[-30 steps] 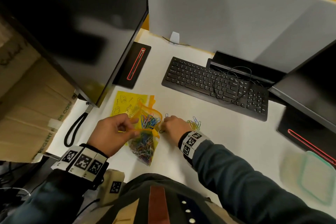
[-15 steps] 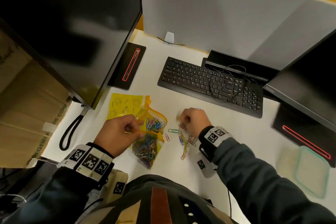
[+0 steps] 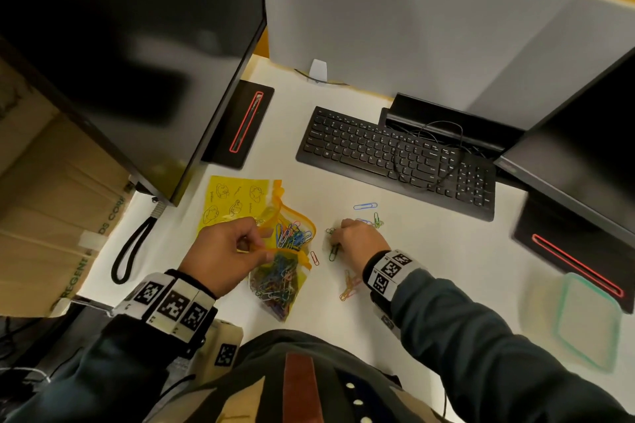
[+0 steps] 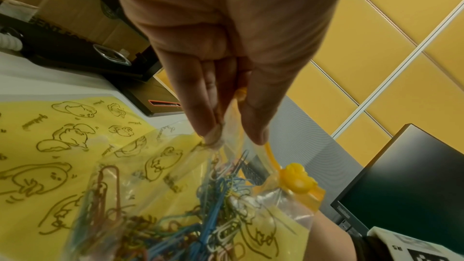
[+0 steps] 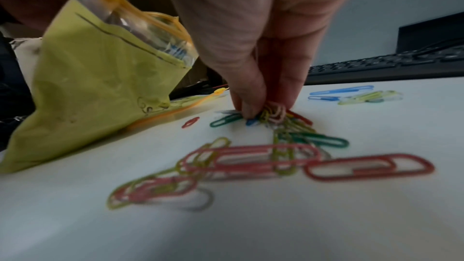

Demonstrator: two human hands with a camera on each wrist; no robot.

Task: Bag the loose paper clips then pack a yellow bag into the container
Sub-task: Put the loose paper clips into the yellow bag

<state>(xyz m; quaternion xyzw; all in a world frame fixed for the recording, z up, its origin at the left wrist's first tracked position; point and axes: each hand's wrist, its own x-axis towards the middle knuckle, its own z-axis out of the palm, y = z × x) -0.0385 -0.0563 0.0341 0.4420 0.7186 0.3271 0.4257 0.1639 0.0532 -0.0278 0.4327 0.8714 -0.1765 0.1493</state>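
Note:
A yellow zip bag (image 3: 280,271) half full of coloured paper clips stands on the white desk, its mouth held up and open. My left hand (image 3: 226,251) pinches the bag's top edge (image 4: 229,124) between thumb and fingers. A second yellow bag (image 3: 233,203) lies flat behind it. My right hand (image 3: 357,239) is down on the desk just right of the bag, and its fingertips (image 5: 251,106) pinch a small bunch of loose clips (image 5: 273,112). More loose clips (image 3: 348,285) lie near that wrist, and a blue one (image 3: 365,206) farther back.
A black keyboard (image 3: 395,154) with a cable on it lies behind the clips. Two monitors stand at left and right on black bases (image 3: 240,124). A clear container with a green rim (image 3: 580,319) sits at the desk's right front. Cardboard boxes (image 3: 51,216) stand at left.
My right hand left the bag's mouth, went right to the scattered clips, and has now drawn back a little toward the bag, gathering clips. The left hand has kept holding the bag open.

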